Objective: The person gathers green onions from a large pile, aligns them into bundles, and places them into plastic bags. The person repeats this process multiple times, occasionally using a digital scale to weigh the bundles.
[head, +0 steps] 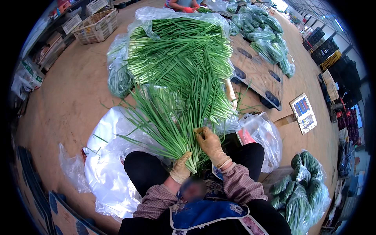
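Note:
My left hand [181, 168], in a tan rubber glove, grips a bunch of long green garlic chives [170, 123] near its pale cut ends, low over my lap. The leaves fan up and away from me. My right hand [209, 144], gloved too, is at the right side of the bunch with thumb and fingertips pinched together; whether stems are between them cannot be told. Just beyond, a large heap of chives [182, 55] lies on clear plastic, with pale stem ends towards both sides.
Clear plastic bags [114, 164] lie at my left, another bag [261, 141] at my right. A digital scale display [303, 113] stands right, above bagged greens [302, 188]. Beyond are a pallet [258, 73], more bagged greens [267, 38], a plastic crate [97, 28] and another person [182, 5].

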Motion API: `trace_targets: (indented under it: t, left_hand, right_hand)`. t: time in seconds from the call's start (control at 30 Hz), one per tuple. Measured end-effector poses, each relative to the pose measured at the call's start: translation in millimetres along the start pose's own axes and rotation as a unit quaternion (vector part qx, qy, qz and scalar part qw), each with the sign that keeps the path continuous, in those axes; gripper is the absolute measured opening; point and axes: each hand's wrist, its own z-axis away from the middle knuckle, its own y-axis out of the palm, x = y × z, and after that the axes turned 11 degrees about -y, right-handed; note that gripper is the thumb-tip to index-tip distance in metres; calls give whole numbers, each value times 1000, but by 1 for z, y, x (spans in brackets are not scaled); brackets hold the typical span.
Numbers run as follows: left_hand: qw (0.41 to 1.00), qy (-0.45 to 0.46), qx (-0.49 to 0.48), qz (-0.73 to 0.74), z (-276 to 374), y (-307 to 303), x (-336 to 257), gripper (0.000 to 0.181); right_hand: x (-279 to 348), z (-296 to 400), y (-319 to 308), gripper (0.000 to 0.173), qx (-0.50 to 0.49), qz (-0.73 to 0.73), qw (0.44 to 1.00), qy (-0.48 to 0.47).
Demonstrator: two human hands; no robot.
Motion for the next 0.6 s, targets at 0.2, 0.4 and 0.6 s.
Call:
trace_targets:
  t: [0.2, 0.4, 0.6]
  left_hand:
    - [1000, -2, 0, 24, -1, 3, 4, 27]
    - [999, 7, 17, -26, -8, -18, 5, 31]
    - [1000, 3, -20, 2, -8, -22, 8, 31]
  right_hand:
    - [33, -13, -4, 29, 110, 48, 990, -69]
    - [0, -17, 4, 28, 105, 88, 989, 47]
    - [-1, -26, 9, 25, 101, 97, 990, 20]
